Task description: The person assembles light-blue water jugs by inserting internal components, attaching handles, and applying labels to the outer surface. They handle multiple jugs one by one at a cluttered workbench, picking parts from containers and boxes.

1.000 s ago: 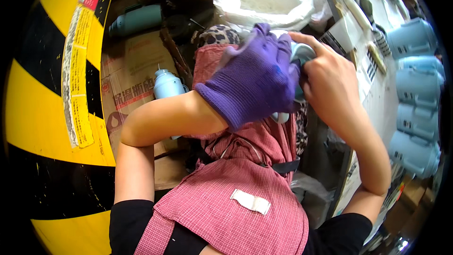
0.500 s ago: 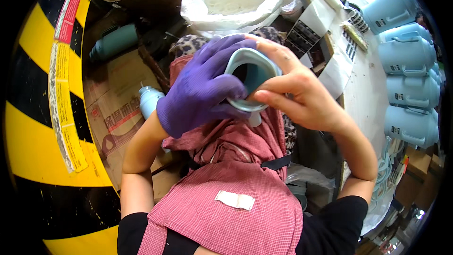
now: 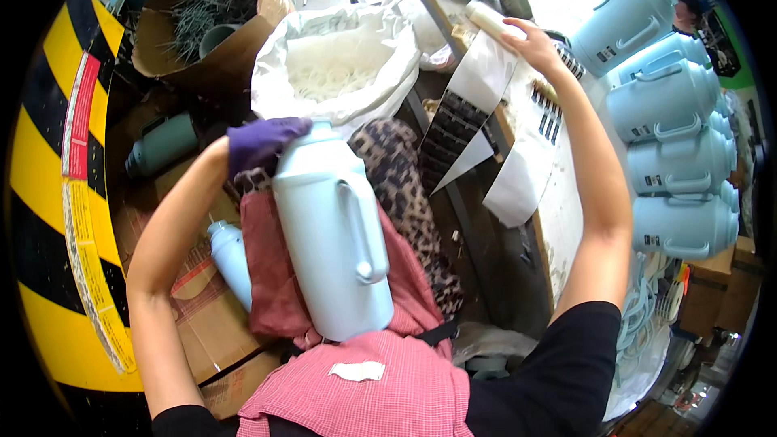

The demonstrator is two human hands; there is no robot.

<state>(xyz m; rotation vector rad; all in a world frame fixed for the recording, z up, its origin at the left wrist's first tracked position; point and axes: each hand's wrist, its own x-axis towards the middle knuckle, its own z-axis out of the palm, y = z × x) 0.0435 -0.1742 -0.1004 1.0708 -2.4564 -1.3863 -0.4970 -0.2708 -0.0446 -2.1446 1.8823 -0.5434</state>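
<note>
The left hand (image 3: 261,143), in a purple knit glove, grips the top of a pale blue plastic jug with a moulded side handle (image 3: 333,231), which lies on the person's lap against a red checked apron (image 3: 380,392). The bare right hand (image 3: 536,42) reaches to the workbench's far edge (image 3: 558,194), fingers resting on a sheet of white backing paper (image 3: 494,69), near a row of 4 light blue plastic jugs (image 3: 672,137).

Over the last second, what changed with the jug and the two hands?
The right hand let go of the pale blue jug and reached out to the white sheet on the bench. The jug came down to lie on the lap, handle up. The gloved left hand stayed on its top end.
</note>
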